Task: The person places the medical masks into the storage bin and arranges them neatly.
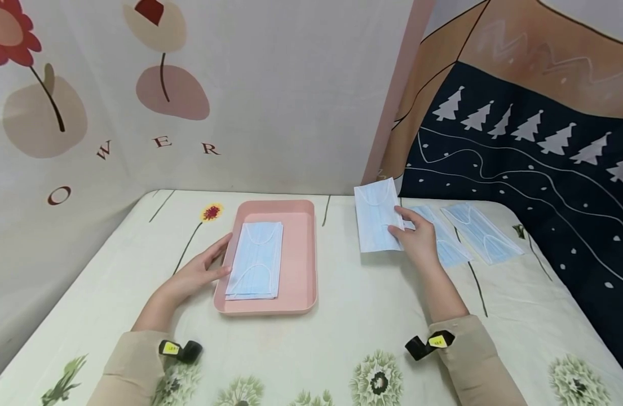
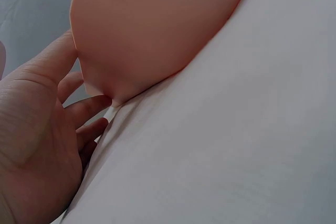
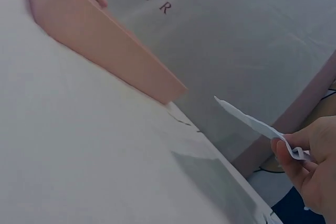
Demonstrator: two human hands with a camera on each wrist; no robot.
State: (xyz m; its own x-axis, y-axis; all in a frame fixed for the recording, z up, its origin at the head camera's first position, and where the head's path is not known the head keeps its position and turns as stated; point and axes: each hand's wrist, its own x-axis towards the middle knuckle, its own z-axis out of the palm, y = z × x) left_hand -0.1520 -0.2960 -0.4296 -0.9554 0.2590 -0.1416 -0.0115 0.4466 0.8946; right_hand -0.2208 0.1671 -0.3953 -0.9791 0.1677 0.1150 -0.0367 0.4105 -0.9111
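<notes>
My right hand (image 1: pixel 418 237) pinches a light blue disposable face mask (image 1: pixel 377 217) by its right edge. In the right wrist view the mask (image 3: pixel 252 121) is held edge-on above the table, its shadow falling on the cloth below. My left hand (image 1: pixel 191 276) rests against the left side of a pink tray (image 1: pixel 298 259), thumb near the rim and fingers loosely bent along the outer wall (image 2: pixel 105 72). Inside the tray, toward its left side, lies a stack of blue masks (image 1: pixel 255 259) with white ear loops.
Two more masks lie on the table to the right: one (image 1: pixel 443 242) partly behind my right hand, another (image 1: pixel 481 232) farther right. A flower-printed cloth (image 1: pixel 336 338) covers the table. Printed fabric hangs (image 1: pixel 291 113) behind it and a dark one (image 1: pixel 494 152) at the right.
</notes>
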